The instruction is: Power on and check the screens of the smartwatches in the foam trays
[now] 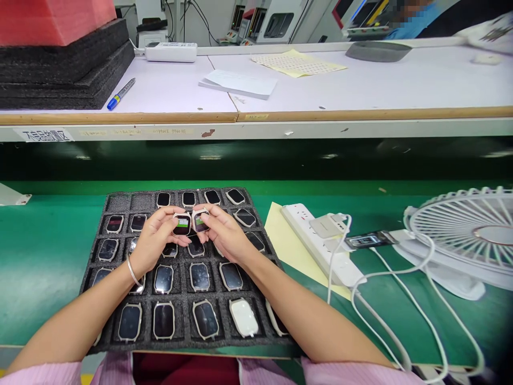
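My left hand [158, 235] grips a smartwatch [183, 224] without a strap, its screen lit with a green and white band. Beside it, my right hand [224, 232] pinches a second lit smartwatch [200, 220], tilted a little. The two watches sit close together above a black foam tray [182, 321]. Rows of strapless watches with dark screens lie in the tray's pockets, such as a watch [199, 276] below my hands. One white watch piece [243, 316] lies in the front row with its pale side up. My forearms cover some pockets.
To the right are a white power strip [296, 219] on yellow paper [276, 227], a charger [328, 225], looping white cables and a white fan [473, 235]. A raised shelf [360, 91] across the back holds black foam [68, 64], a pen [121, 94] and papers [238, 84]. A person is partly visible beyond.
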The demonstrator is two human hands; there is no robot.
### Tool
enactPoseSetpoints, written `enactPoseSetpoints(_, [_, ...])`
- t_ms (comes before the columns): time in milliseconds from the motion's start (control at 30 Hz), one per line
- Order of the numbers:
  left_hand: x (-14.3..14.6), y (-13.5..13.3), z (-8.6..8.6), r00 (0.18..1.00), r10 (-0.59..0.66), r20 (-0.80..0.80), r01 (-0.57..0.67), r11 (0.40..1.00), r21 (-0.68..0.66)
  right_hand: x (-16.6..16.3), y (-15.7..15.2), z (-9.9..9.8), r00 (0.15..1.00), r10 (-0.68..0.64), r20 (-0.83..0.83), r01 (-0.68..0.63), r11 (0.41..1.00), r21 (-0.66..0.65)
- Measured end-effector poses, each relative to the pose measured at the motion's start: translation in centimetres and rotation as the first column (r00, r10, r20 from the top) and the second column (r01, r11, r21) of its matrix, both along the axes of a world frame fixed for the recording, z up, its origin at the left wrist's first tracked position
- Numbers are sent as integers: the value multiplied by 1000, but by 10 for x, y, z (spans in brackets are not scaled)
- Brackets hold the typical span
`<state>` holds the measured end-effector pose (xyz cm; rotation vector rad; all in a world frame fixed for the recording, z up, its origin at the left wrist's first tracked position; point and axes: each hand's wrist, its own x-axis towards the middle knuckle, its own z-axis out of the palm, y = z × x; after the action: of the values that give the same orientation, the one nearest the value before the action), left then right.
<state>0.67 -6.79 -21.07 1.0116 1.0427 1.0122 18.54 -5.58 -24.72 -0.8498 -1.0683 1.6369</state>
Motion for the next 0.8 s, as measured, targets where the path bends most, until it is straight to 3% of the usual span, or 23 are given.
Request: enactPoseSetpoints(800, [-2, -1, 1, 999, -5, 44, 4, 1000, 14, 1, -4, 6, 999, 48, 15, -49, 996, 74])
